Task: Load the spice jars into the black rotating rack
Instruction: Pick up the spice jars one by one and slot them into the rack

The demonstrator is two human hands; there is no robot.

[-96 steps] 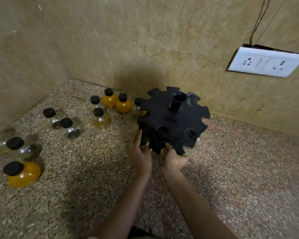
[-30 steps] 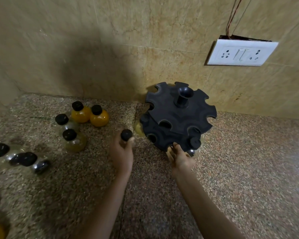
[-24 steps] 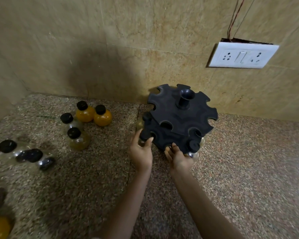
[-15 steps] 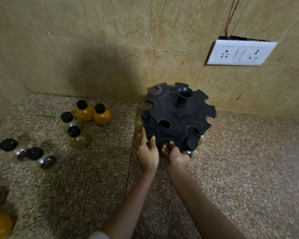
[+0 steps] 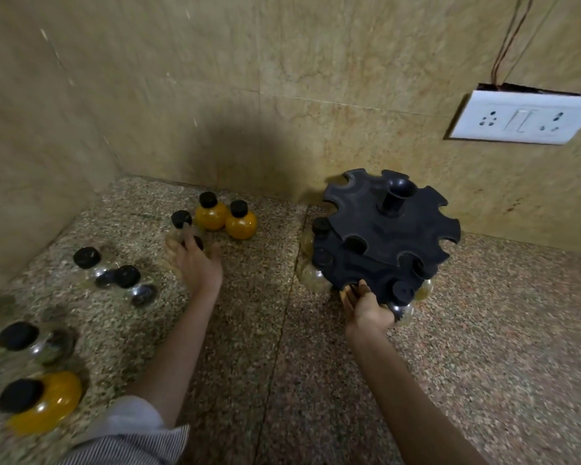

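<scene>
The black rotating rack [image 5: 388,236] stands on the speckled counter by the back wall. Its lower tier holds jars: a pale one [image 5: 313,278] at the left and a capped one [image 5: 402,292] at the front. My right hand [image 5: 366,307] grips the rack's lower front edge. My left hand [image 5: 195,263] is blurred, far left of the rack, fingers spread over a pale jar [image 5: 198,243] whose black cap shows between them. Just behind it stand a clear jar [image 5: 181,219] and two orange jars [image 5: 210,214] [image 5: 241,224].
More black-capped jars lie to the left: two clear ones [image 5: 87,258] [image 5: 127,277], another [image 5: 18,335], and an orange one [image 5: 46,401] near the bottom edge. Tiled walls close the back and left. A white socket plate [image 5: 524,117] hangs at the upper right.
My left hand has left the rack, where it set a jar into the lower tier, and has swung left to the loose jars. My right hand has stayed at the rack's front edge.
</scene>
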